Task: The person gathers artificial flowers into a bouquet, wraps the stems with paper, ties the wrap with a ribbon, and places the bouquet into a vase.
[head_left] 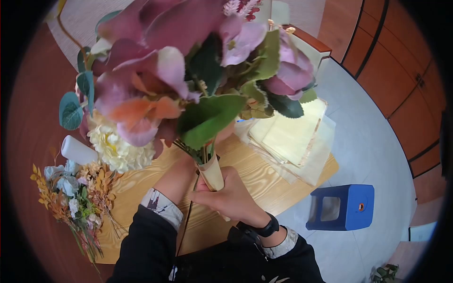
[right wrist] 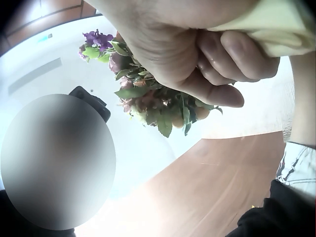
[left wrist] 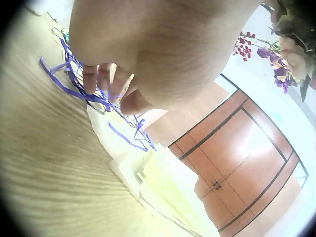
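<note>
In the head view my right hand (head_left: 226,192) grips the stems of a large artificial bouquet (head_left: 170,28), round the cream wrap (head_left: 211,173) on them. Mauve petals, green leaves and a cream bloom fill the upper part of that view. My left forearm reaches beneath the flowers, which mostly hide that hand there. In the left wrist view my left hand (left wrist: 153,59) has bent fingers right at a tangle of purple ribbon (left wrist: 74,91) on the table; I cannot tell whether they grip it. The right wrist view shows fingers curled round the pale yellow wrap (right wrist: 276,24).
Sheets of cream wrapping paper (head_left: 290,137) lie at the wooden table's (head_left: 255,188) far right. Another bunch of artificial flowers (head_left: 75,198) lies at the left, beside a white cylinder (head_left: 79,150). A blue stool (head_left: 347,207) stands on the floor to the right.
</note>
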Demonstrator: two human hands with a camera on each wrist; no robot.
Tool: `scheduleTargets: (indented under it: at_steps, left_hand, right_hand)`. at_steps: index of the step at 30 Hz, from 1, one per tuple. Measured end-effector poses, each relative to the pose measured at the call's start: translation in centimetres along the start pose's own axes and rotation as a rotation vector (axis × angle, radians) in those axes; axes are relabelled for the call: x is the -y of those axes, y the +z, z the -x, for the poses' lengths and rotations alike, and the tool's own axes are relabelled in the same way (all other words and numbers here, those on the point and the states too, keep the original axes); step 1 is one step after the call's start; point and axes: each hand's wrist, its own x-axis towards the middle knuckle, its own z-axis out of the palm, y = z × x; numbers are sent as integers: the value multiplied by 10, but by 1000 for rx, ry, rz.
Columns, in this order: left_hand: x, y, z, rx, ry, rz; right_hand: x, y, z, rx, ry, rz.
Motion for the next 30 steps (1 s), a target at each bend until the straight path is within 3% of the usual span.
scheduleTargets:
  at_steps: [3, 7, 8, 10, 11, 12, 14, 15, 17, 19, 21, 25, 27, 28, 30]
  left_hand:
    - [2, -22, 33, 2, -24, 540]
    - [3, -62, 17, -32, -72, 1238]
    - [-3, -71, 41, -50, -83, 1408]
    - [-7, -83, 50, -100, -101, 1746]
    - [-28, -89, 66, -294, -328, 1610]
    - [-57, -99, 81, -194, -498, 957]
    - [-58, -104, 129, -99, -634, 642]
    - [-62, -111, 150, -123, -652, 638]
    - [-70, -129, 187, 75, -803, 547]
    - [-64, -155, 241, -23, -844, 488]
    - [-68, -169, 268, -143, -900, 452]
    - [-67, -192, 310, -157, -907, 353]
    - [-70, -198, 319, -17, -788, -239]
    - [-70, -197, 319, -30, -785, -226]
    - [-72, -188, 309, -308, -351, -564]
  right_hand:
    - [-5, -7, -2, 23, -4, 2]
    - [-9, -7, -4, 53, -31, 9]
    - [-6, -5, -3, 62, -27, 1]
    - [0, -3, -2, 84, 59, -57]
    - [-3, -2, -3, 98, 69, -67]
    - [-9, 0, -4, 95, 25, -96]
    - [-21, 5, -5, 115, 1, -130]
    - [-26, 10, -4, 109, 37, -151]
    - [-38, 17, 0, 131, 85, -167]
    - [-53, 27, 7, 77, 183, 14]
    - [-63, 31, 10, 82, 182, -21]
    - [-64, 45, 11, 57, 180, -216]
    - [-63, 53, 9, 76, 184, -214]
    - [-63, 56, 8, 72, 185, -228]
    - [-69, 65, 8, 73, 197, -244]
